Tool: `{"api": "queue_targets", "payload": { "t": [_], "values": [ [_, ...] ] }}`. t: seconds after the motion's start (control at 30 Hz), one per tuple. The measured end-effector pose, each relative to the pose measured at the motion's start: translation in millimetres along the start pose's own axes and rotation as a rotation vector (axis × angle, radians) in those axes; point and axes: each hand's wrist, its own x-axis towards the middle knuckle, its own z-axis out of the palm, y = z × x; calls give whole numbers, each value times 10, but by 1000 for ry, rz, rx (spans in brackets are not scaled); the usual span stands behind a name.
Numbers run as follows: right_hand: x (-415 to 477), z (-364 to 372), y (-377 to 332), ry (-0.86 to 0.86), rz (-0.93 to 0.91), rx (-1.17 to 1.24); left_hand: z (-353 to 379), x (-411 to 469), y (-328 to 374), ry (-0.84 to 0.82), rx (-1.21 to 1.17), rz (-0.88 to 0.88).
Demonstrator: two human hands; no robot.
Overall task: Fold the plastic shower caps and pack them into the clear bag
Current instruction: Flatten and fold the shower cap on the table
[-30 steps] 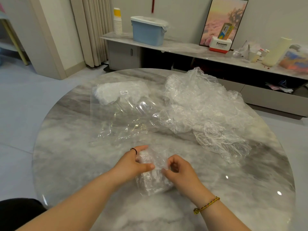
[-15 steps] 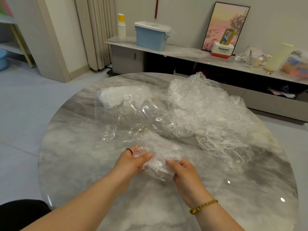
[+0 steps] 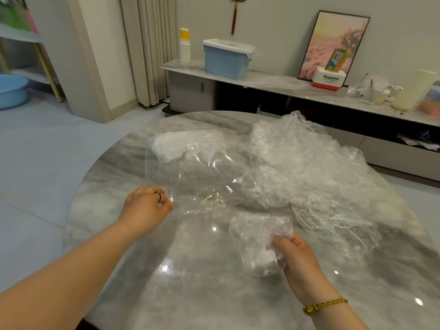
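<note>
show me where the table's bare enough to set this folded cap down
Bare marble lies at the near edge of the table, between the left hand and the right hand gripping the folded cap; another strip runs left of the clear bag. The middle and far right are crowded with that bag and the pile of loose caps.
</note>
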Motion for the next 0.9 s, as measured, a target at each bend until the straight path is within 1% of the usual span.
{"api": "queue_targets", "payload": {
  "t": [0.1,0.23,0.33,0.43,0.53,0.63,0.7,0.8,0.9],
  "values": [
    [31,5,9,1,-3,-36,53,-16,-18,-158,116,61],
    [85,71,-68,-11,-24,-46,76,-49,17,-313,297,126],
    [165,143,-165,11,-46,-75,97,-71,20,-382,442,155],
    [261,267,-236,5,-68,-138,93,-87,18,-429,521,146],
    [333,358,-244,-15,-60,-195,72,-90,29,-393,561,153],
    [363,400,-254,-22,-54,-192,29,-101,60,-318,543,167],
    [348,428,-287,-97,-69,-232,-16,-116,97,-248,517,193],
    [282,562,-379,-307,-100,-444,-109,-158,174,-154,404,235],
    [270,783,-480,-383,-144,-625,-212,-224,258,-139,272,275]
  ]
}}
